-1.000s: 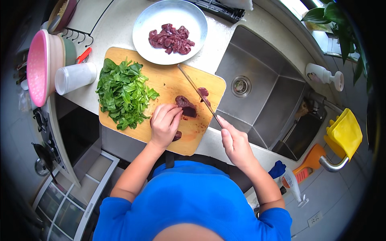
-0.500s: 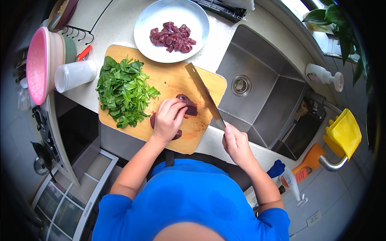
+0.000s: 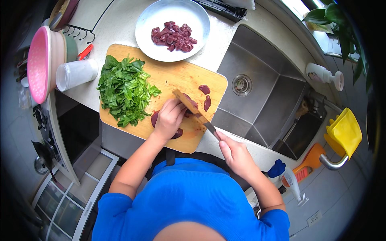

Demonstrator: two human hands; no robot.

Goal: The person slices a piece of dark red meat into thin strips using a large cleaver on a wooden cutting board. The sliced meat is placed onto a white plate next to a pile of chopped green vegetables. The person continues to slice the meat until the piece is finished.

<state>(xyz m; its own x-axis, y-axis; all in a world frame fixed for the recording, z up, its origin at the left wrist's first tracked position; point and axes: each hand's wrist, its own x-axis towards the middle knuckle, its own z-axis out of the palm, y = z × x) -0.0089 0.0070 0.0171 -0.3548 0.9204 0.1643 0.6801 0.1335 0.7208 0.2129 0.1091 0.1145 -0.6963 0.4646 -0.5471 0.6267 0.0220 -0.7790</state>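
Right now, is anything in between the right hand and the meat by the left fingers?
Only the knife, held in the right hand: its blade crosses over the dark red meat chunk, partly hiding it. The left hand is close by, left of the blade. Nothing else visible stands between.

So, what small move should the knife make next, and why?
Probably one short, careful slice downward: the right hand holds the knife across the dark red meat, the left hand is right beside that meat, and two separate slices lie farther right on the cutting board.
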